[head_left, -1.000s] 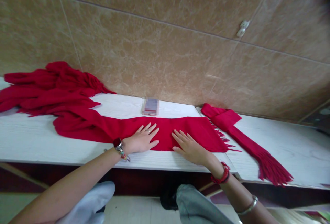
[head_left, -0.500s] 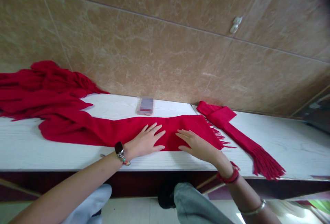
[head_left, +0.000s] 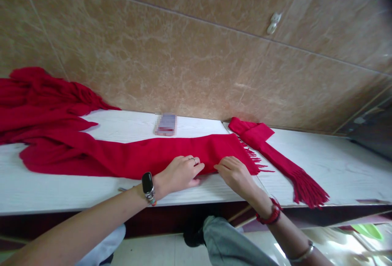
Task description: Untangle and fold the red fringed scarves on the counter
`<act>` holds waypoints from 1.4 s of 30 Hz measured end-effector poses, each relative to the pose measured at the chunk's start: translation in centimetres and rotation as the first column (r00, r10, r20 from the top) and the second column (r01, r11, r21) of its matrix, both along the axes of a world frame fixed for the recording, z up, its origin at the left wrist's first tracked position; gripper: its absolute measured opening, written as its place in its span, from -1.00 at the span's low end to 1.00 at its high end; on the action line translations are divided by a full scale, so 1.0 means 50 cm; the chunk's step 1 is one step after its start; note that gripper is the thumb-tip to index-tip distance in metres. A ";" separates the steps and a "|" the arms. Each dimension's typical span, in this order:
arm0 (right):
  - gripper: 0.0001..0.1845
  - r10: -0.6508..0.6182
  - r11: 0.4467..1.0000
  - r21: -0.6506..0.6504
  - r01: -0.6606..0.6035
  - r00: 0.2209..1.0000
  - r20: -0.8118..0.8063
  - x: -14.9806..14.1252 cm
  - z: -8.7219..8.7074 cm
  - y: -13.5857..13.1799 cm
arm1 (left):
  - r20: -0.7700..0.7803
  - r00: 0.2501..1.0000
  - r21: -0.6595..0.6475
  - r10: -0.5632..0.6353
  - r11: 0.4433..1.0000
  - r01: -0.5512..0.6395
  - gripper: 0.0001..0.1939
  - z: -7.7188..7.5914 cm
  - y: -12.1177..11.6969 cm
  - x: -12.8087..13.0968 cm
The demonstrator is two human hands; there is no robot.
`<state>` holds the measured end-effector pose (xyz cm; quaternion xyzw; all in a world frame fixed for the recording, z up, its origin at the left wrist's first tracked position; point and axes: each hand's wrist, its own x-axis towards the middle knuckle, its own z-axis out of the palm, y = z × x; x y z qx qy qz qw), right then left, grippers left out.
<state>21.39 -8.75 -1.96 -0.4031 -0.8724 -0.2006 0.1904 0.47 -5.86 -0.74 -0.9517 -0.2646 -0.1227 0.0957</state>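
Note:
A long red scarf (head_left: 147,151) lies stretched across the white counter, its fringe at the right end. At its near edge, my left hand (head_left: 179,176) has its fingers curled over the cloth, with the thumb low by the edge. My right hand (head_left: 235,176) is a little further right, fingers bent and closed on the same edge. Both palms face down, so the fingertips are partly hidden. To the right lies a second red scarf (head_left: 275,157), folded narrow and knotted or crossed at its upper end, fringe toward the counter's front.
A pile of crumpled red cloth (head_left: 39,98) covers the counter's left end, against the brown tiled wall (head_left: 153,53). A phone-like object (head_left: 166,125) lies behind the stretched scarf. The white counter (head_left: 76,192) has a front edge near my legs. A small white fitting (head_left: 274,23) is on the wall.
Both hands have gone from lying flat with fingers spread on the scarf to curled fingers at its near edge. The view has shifted slightly to the right.

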 end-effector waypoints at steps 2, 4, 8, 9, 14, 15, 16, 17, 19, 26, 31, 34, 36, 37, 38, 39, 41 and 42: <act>-0.69 -0.002 0.999 0.045 0.005 0.998 -0.061 0.004 -0.004 0.001 | -0.009 1.000 0.036 -0.004 0.999 0.004 -0.90 0.003 -0.003 0.018; -0.69 -0.011 0.998 0.057 0.017 0.995 -0.094 0.006 -0.004 0.001 | -0.008 1.000 0.076 -0.018 0.997 0.018 -0.92 0.001 -0.004 0.026; -0.74 0.018 0.999 -0.035 -0.019 1.000 -0.021 0.012 0.002 -0.003 | -0.027 0.998 0.108 -0.056 0.992 0.059 -0.90 -0.010 -0.003 0.019; -0.75 0.034 0.998 -0.055 -0.034 0.999 0.005 0.015 0.003 -0.004 | -0.034 0.997 0.104 -0.063 0.992 0.066 -0.91 -0.013 -0.003 0.016; -0.70 0.056 0.998 0.013 -0.057 0.997 0.047 0.033 -0.005 -0.007 | -0.035 0.996 0.088 -0.081 0.993 0.084 -0.92 -0.019 -0.003 0.016; -0.68 0.055 0.998 0.027 -0.057 0.997 0.052 0.034 -0.008 -0.007 | -0.033 0.996 0.088 -0.080 0.993 0.082 -0.92 -0.019 -0.003 0.016; -0.67 0.052 0.998 0.035 -0.054 0.997 0.057 0.034 -0.011 -0.007 | -0.030 0.997 0.090 -0.075 0.993 0.078 -0.91 -0.019 -0.004 0.017; -0.66 0.048 0.998 0.041 -0.050 0.997 0.060 0.034 -0.014 -0.006 | -0.027 0.997 0.092 -0.070 0.993 0.072 -0.91 -0.019 -0.004 0.017; -0.64 0.038 0.998 0.048 -0.041 0.998 0.054 0.032 -0.018 -0.006 | -0.021 0.998 0.093 -0.064 0.994 0.066 -0.90 -0.018 -0.004 0.017; -0.78 0.042 0.976 -0.214 -0.050 0.998 -0.041 0.032 0.006 -0.009 | 0.021 0.997 -0.091 -0.077 0.993 0.079 -0.80 -0.017 -0.004 0.014; -0.81 0.049 0.920 -0.378 -0.107 0.986 -0.161 0.034 0.040 -0.010 | 0.158 0.982 -0.343 -0.105 0.927 0.155 -0.71 -0.016 0.002 0.008; -0.78 -0.009 0.922 -0.381 -0.065 0.982 -0.188 0.028 0.045 -0.007 | 0.161 0.979 -0.366 -0.122 0.914 0.174 -0.73 -0.015 -0.002 0.005; -0.79 -0.020 0.897 -0.441 -0.043 0.990 -0.137 0.025 0.044 -0.007 | 0.158 0.980 -0.372 -0.123 0.911 0.175 -0.74 -0.015 -0.008 0.001; -0.79 -0.022 0.881 -0.472 -0.031 0.994 -0.106 0.023 0.043 -0.007 | 0.160 0.980 -0.376 -0.121 0.910 0.174 -0.73 -0.014 -0.010 -0.002; -0.79 -0.024 0.869 -0.495 -0.020 0.996 -0.081 0.022 0.042 -0.009 | 0.163 0.979 -0.380 -0.119 0.908 0.174 -0.73 -0.013 -0.012 -0.005; -0.79 -0.031 0.861 -0.508 -0.008 0.997 -0.069 0.022 0.042 -0.010 | 0.169 0.979 -0.386 -0.116 0.906 0.174 -0.72 -0.011 -0.012 -0.009; -0.79 -0.061 0.862 -0.507 0.011 0.995 -0.083 0.022 0.043 -0.010 | 0.190 0.978 -0.392 -0.089 0.906 0.159 -0.71 -0.003 -0.007 -0.015; -0.79 -0.079 0.871 -0.492 0.019 0.992 -0.103 0.022 0.045 -0.007 | 0.202 0.977 -0.387 -0.060 0.912 0.137 -0.69 0.003 -0.001 -0.018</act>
